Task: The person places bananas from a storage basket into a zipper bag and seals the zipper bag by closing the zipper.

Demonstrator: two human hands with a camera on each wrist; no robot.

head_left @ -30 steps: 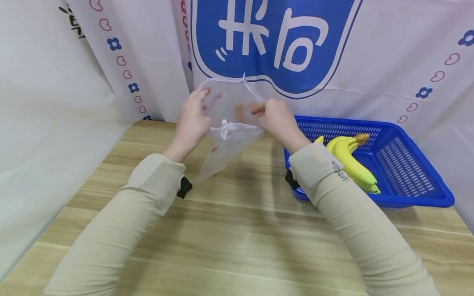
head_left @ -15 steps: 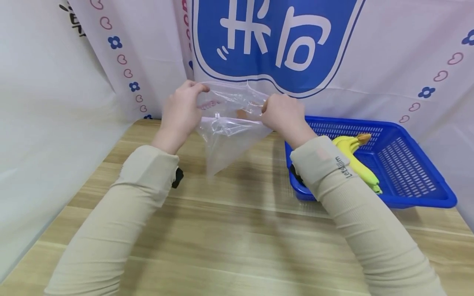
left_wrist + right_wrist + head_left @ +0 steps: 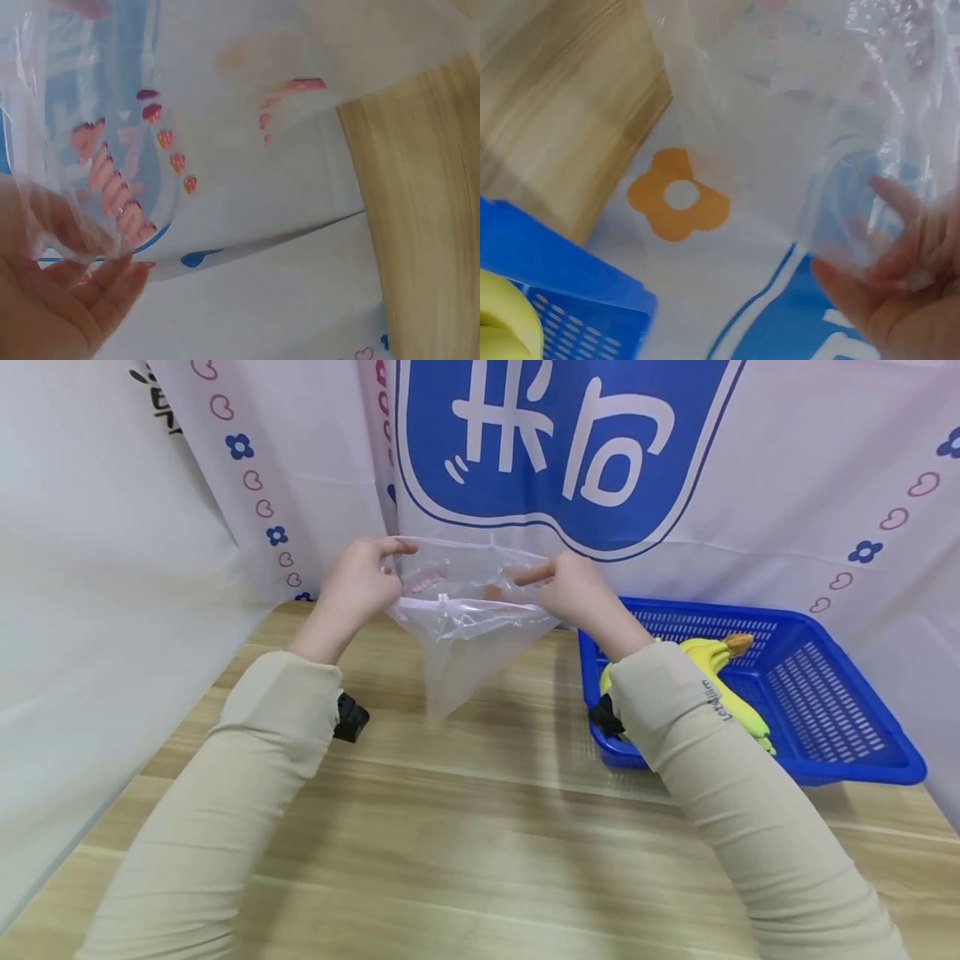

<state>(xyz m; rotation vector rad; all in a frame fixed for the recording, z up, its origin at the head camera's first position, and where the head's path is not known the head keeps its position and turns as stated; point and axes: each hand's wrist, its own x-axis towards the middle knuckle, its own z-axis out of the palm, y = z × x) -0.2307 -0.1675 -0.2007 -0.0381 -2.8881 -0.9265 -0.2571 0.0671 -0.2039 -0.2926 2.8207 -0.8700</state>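
A translucent plastic bag (image 3: 480, 639) with pink printing hangs between both hands, its mouth upward and spread, its bottom corner tapering down over the table. My left hand (image 3: 348, 589) grips the left end of the mouth; in the left wrist view, the fingers and thumb (image 3: 71, 292) lie on both sides of the film. At the opposite end my right hand (image 3: 581, 597) holds the rim, with its index finger reaching inside the mouth. Some right fingertips (image 3: 892, 196) show through the film in the right wrist view. A small clear tab (image 3: 443, 602) sits on the front rim.
A blue plastic basket (image 3: 903, 764) stands on the right of the wooden table (image 3: 480, 852), partly behind the right forearm. Yellow bananas (image 3: 738, 706) lie in it. Behind the table hangs a white printed cloth (image 3: 780, 485) with a blue emblem.
My hands have moved apart, the left one leftward and the right one slightly rightward. The bag's mouth is stretched wider, and its bottom corner has swung a little to the right.
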